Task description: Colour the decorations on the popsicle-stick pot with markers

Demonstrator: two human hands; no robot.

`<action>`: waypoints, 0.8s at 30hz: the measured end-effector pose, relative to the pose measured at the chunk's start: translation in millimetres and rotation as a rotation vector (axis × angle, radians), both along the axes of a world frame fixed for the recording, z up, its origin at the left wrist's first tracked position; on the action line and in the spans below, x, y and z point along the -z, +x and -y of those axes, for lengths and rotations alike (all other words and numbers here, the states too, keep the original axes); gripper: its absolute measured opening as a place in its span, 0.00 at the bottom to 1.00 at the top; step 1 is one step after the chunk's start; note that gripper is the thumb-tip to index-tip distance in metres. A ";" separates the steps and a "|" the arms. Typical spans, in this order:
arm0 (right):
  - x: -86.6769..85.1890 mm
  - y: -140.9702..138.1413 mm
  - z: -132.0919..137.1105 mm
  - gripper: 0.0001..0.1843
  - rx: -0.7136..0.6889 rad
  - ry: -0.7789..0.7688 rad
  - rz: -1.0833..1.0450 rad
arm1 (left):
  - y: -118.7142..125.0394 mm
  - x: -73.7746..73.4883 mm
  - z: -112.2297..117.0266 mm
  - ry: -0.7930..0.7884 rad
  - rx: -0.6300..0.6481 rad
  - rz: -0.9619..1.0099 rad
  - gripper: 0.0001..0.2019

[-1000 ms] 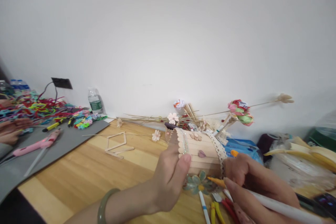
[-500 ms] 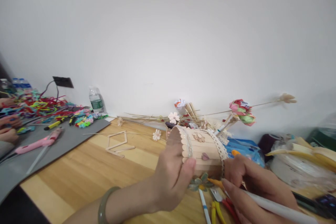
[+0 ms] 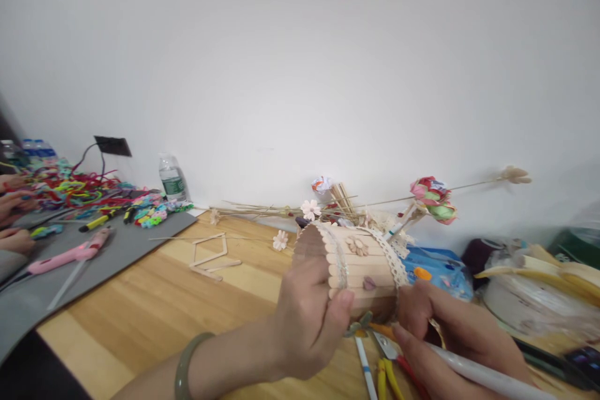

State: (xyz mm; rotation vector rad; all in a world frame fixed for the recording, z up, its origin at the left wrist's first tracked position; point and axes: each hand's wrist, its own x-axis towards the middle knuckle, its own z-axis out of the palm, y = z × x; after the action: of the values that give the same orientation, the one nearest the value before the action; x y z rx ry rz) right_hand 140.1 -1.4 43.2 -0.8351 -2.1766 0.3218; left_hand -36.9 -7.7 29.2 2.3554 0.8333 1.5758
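My left hand (image 3: 307, 315) grips the open rim of a craft-stick cup (image 3: 359, 265) lying on its side, fingers inside and thumb outside. Lace trims the cup's far end, a glittery band circles it near my thumb, and a wooden flower (image 3: 357, 245) and a small purple petal (image 3: 369, 284) sit on its side. In my right hand (image 3: 462, 331) is a white marker pen (image 3: 487, 375) with an orange tip. That tip is at a greenish flower (image 3: 360, 327) on the cup's underside, partly hidden; whether they touch I cannot tell.
Scissors (image 3: 387, 347), yellow-handled pliers (image 3: 388, 378) and a white-and-blue stick (image 3: 365, 369) lie below the cup. Dried flower stems (image 3: 262, 209) lie along the wall. At left are a pink glue gun (image 3: 70, 256) and another person's hands (image 3: 16, 212).
The cup has shifted slightly right and rolled a little, so the greenish flower shows less. My right hand stays close beside it with the pen.
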 end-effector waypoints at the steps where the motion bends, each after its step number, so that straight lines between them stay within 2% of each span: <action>1: -0.4 0.3 -0.2 0.12 -0.017 0.024 0.019 | -0.5 -0.2 0.1 0.009 -0.013 -0.014 0.16; 7: 1.0 -2.0 0.1 0.11 0.002 0.166 0.048 | -1.0 -0.1 -1.2 0.083 -0.045 -0.075 0.17; 14: -1.2 -4.5 1.6 0.11 -0.016 0.092 0.040 | -0.5 9.0 -1.8 0.075 -0.120 -0.082 0.19; 18: 0.8 -5.0 1.9 0.10 -0.042 0.048 0.017 | -0.3 9.2 -2.1 0.087 -0.128 -0.084 0.19; 20: 1.6 -3.5 -0.9 0.11 -0.056 -0.010 -0.063 | -0.4 7.2 -2.0 0.072 -0.119 -0.072 0.18; 22: 1.9 1.7 -6.5 0.12 -0.078 -0.114 -0.267 | -0.5 5.0 -1.9 0.009 -0.080 -0.036 0.18; 24: 2.3 10.5 -13.5 0.11 -0.079 -0.180 -0.516 | -0.3 3.2 -2.3 -0.118 -0.020 0.058 0.19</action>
State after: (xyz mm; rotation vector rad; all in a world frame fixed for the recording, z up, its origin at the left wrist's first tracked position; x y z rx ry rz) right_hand 150.6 12.1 40.9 -0.6718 -1.7150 0.6994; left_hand -37.2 -5.3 26.0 2.2159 0.9138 1.5503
